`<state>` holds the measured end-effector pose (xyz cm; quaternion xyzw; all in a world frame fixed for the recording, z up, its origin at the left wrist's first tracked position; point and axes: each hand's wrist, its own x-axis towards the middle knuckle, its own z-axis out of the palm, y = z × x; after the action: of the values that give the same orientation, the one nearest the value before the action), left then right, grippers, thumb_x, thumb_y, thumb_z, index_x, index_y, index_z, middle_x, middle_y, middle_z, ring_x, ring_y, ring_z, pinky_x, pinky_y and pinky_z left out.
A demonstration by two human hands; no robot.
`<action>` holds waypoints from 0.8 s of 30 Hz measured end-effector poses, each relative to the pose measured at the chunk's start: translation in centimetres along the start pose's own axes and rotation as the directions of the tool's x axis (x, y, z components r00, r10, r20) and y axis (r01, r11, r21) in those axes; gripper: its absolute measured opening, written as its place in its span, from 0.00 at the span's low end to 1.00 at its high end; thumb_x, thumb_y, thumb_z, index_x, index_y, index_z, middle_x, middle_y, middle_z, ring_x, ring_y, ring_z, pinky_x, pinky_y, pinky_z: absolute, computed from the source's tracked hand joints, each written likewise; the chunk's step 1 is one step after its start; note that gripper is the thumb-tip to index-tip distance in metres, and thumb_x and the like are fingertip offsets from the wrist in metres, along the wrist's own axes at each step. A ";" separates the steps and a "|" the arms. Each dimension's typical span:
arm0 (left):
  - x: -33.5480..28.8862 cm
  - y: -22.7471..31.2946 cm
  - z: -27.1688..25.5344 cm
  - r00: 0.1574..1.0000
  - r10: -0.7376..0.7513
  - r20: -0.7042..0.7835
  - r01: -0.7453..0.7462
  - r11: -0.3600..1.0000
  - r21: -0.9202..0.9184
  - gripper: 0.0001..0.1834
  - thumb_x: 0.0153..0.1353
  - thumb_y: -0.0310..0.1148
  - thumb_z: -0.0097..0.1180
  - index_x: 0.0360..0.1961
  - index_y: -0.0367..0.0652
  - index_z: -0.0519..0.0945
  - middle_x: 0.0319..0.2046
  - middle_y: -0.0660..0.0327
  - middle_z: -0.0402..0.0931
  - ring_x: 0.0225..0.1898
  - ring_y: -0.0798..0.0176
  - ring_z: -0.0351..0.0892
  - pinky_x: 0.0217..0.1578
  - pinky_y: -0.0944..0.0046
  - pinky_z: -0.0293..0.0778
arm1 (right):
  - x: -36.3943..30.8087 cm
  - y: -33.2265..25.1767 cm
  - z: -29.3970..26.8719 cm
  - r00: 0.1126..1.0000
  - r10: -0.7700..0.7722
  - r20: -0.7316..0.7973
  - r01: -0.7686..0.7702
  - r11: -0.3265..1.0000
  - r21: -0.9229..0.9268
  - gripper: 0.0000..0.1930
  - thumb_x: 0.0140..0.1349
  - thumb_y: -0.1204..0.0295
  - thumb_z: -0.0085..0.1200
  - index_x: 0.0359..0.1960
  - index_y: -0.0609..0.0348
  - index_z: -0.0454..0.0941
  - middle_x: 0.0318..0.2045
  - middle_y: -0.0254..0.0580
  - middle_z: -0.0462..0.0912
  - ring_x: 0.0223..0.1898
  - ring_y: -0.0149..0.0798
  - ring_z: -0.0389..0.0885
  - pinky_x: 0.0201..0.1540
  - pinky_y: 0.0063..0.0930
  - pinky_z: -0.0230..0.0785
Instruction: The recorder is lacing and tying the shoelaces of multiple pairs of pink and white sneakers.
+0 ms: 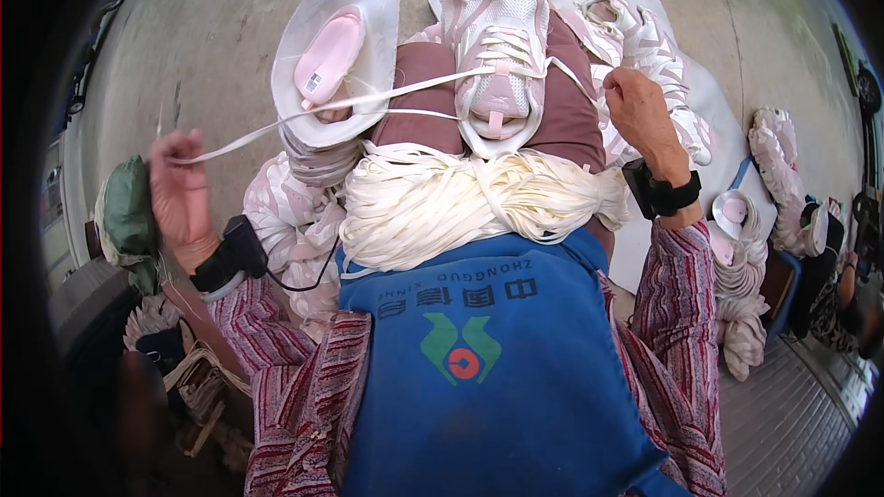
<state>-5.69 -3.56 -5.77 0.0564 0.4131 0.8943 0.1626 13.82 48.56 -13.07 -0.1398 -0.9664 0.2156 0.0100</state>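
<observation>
Left hand (180,193), far left: fingers closed, pinching the end of a flat white lace (304,115) drawn taut. Lace runs rightward over an upturned shoe (336,55) to the pink-and-white sneaker (497,46) propped on the knee. Bundle of spare laces (460,202) lies on the blue apron (488,368). Right hand (640,110): curled, gripping the other lace end. Judgement: lace light, limp, slightly slippery; best pinched near its tip.

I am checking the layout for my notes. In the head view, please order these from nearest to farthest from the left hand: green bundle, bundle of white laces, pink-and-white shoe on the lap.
From the left hand:
1. Green bundle, beside it, outer side.
2. Bundle of white laces, on the lap, centre.
3. Pink-and-white shoe, beyond the laces.
</observation>
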 end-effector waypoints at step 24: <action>3.2 -21.5 13.9 0.742 -0.664 -0.099 0.427 0.352 0.833 0.08 0.62 0.33 0.57 0.37 0.39 0.78 0.21 0.73 0.69 0.17 0.81 0.58 0.15 0.77 0.52 | -2.0 -3.5 1.3 0.980 0.038 0.194 -0.143 0.816 0.561 0.09 0.61 0.78 0.47 0.37 0.67 0.79 0.28 0.44 0.77 0.26 0.35 0.81 0.26 0.26 0.71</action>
<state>-0.15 20.52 -13.10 0.0970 0.7445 0.4745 0.4595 14.69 44.45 -12.73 -0.1567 -0.8465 0.5070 -0.0432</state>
